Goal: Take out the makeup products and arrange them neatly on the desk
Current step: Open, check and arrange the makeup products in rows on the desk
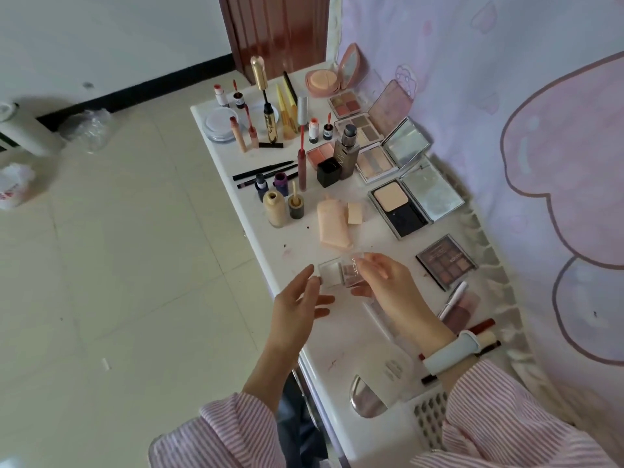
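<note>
Near the front left edge of a white desk (341,336), a small clear palette (341,273) lies open, its see-through lid raised and printed with dark letters, its pans showing white and dusky mauve. A person's right hand (391,292) pinches the lid between thumb and fingers. Their left hand (297,305) hovers just beside the palette's left end, fingers straight and loose, holding nothing. Beyond the palette lies a peach tube (332,224) with a sponge (354,212) beside it. A brown eyeshadow palette (445,261) sits to the right, near the pink curtain (540,163) along the desk's right edge. Farther back, open compacts, lip glosses, pencils and bottles crowd the desk. Bare white surface shows around the palette and toward the person. A tiled floor (118,265) drops away past the left edge.
</note>
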Demonstrator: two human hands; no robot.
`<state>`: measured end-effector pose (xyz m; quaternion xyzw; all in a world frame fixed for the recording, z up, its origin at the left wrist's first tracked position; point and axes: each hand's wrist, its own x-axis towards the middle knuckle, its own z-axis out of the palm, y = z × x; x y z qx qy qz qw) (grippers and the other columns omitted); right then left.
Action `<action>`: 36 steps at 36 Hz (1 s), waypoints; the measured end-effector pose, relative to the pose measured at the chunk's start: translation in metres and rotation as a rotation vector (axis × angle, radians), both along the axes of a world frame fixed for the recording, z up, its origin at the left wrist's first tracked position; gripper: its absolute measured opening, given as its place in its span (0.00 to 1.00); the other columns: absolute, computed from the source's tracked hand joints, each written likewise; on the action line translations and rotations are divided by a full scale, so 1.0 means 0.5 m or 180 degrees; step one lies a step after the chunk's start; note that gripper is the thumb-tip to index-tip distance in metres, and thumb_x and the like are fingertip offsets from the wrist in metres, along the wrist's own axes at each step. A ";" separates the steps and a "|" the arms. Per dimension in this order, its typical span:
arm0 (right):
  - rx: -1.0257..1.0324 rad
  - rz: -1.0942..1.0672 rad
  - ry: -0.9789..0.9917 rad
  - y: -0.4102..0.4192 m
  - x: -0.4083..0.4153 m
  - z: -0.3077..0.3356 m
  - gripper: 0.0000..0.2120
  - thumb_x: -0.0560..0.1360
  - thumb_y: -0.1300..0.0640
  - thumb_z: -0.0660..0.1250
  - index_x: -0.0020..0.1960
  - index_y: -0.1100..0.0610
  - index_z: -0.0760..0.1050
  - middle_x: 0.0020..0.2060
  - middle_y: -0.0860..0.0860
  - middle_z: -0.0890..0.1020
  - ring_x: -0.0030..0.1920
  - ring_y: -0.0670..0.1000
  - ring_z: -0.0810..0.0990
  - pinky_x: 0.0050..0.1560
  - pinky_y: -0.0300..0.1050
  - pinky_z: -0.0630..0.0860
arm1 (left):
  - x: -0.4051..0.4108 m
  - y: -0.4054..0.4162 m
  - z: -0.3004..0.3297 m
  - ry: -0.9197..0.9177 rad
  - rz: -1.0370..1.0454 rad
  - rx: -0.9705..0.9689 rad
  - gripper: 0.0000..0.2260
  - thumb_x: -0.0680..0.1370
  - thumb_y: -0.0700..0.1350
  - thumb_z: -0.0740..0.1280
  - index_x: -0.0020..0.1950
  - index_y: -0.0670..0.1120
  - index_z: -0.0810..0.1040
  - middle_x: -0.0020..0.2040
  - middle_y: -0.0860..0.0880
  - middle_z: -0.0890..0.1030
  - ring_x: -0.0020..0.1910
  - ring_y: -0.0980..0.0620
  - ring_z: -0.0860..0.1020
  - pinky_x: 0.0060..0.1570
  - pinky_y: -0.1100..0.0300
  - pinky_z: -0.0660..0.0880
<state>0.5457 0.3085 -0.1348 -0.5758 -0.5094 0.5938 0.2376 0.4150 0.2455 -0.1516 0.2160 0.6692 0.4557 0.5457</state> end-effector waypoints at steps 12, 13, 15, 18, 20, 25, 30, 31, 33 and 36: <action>0.1206 0.0495 -0.1190 0.039 -0.103 -0.014 0.17 0.78 0.58 0.59 0.32 0.62 0.72 0.27 0.54 0.76 0.27 0.49 0.71 0.27 0.30 0.67 | -0.068 0.002 -0.031 0.0531 0.0620 0.0122 0.16 0.79 0.39 0.62 0.67 0.44 0.72 0.48 0.50 0.81 0.39 0.55 0.78 0.41 0.64 0.77; 0.1300 0.0509 -0.1259 0.049 -0.113 -0.016 0.18 0.78 0.59 0.60 0.30 0.60 0.69 0.25 0.51 0.73 0.26 0.47 0.69 0.27 0.31 0.66 | -0.075 0.008 -0.035 0.0653 0.0590 0.0114 0.16 0.79 0.39 0.62 0.67 0.44 0.72 0.50 0.49 0.81 0.41 0.55 0.77 0.44 0.60 0.76; 0.1421 0.0521 -0.1416 0.068 -0.132 -0.024 0.17 0.78 0.59 0.59 0.30 0.60 0.68 0.24 0.48 0.69 0.26 0.46 0.67 0.28 0.35 0.61 | -0.087 0.022 -0.042 0.0924 0.0474 0.0116 0.17 0.78 0.40 0.62 0.67 0.45 0.72 0.56 0.48 0.80 0.46 0.55 0.76 0.50 0.56 0.75; 0.1547 0.0577 -0.1658 0.088 -0.152 -0.037 0.18 0.78 0.59 0.58 0.29 0.57 0.65 0.26 0.51 0.69 0.29 0.51 0.69 0.32 0.41 0.62 | -0.094 0.044 -0.045 0.1364 0.0235 0.0139 0.18 0.79 0.42 0.61 0.69 0.44 0.69 0.59 0.50 0.78 0.51 0.54 0.75 0.50 0.62 0.72; 0.1645 0.0631 -0.1817 0.096 -0.159 -0.043 0.17 0.79 0.59 0.57 0.31 0.57 0.66 0.29 0.53 0.72 0.31 0.52 0.70 0.31 0.39 0.61 | -0.093 0.052 -0.047 0.1736 -0.0001 0.0141 0.20 0.79 0.42 0.60 0.71 0.44 0.66 0.60 0.50 0.77 0.56 0.53 0.73 0.52 0.63 0.69; 0.1965 0.0669 -0.2285 0.099 -0.164 -0.052 0.14 0.79 0.56 0.57 0.41 0.62 0.76 0.36 0.55 0.76 0.35 0.52 0.74 0.31 0.37 0.65 | -0.087 0.048 -0.055 0.2339 -0.0367 0.0197 0.23 0.78 0.39 0.60 0.73 0.44 0.62 0.63 0.51 0.76 0.64 0.51 0.64 0.54 0.67 0.62; 0.2158 0.0671 -0.2258 0.093 -0.163 -0.046 0.13 0.79 0.53 0.58 0.49 0.63 0.76 0.49 0.57 0.76 0.41 0.55 0.76 0.36 0.43 0.70 | -0.089 0.040 -0.059 0.2625 -0.0448 0.0372 0.21 0.77 0.37 0.61 0.70 0.42 0.66 0.63 0.49 0.75 0.63 0.48 0.66 0.53 0.68 0.62; 0.2245 0.0613 -0.2168 0.088 -0.157 -0.041 0.13 0.78 0.54 0.59 0.52 0.63 0.75 0.51 0.58 0.76 0.42 0.55 0.76 0.36 0.42 0.70 | -0.089 0.036 -0.058 0.2671 -0.0442 0.0391 0.20 0.77 0.37 0.61 0.69 0.42 0.68 0.63 0.47 0.75 0.63 0.46 0.67 0.55 0.65 0.64; 0.2395 0.0498 -0.1983 0.075 -0.135 -0.031 0.13 0.78 0.56 0.61 0.57 0.63 0.74 0.51 0.58 0.76 0.43 0.53 0.76 0.37 0.40 0.70 | -0.086 0.024 -0.056 0.2779 -0.0416 0.0478 0.18 0.76 0.35 0.62 0.66 0.40 0.71 0.61 0.44 0.77 0.61 0.43 0.70 0.59 0.55 0.68; 0.2500 0.0400 -0.2060 0.060 -0.079 -0.031 0.10 0.76 0.59 0.64 0.55 0.62 0.75 0.49 0.57 0.78 0.44 0.53 0.76 0.38 0.45 0.76 | -0.068 0.000 -0.061 0.3108 -0.0506 0.0766 0.16 0.75 0.38 0.61 0.61 0.40 0.75 0.58 0.42 0.78 0.57 0.41 0.74 0.55 0.49 0.72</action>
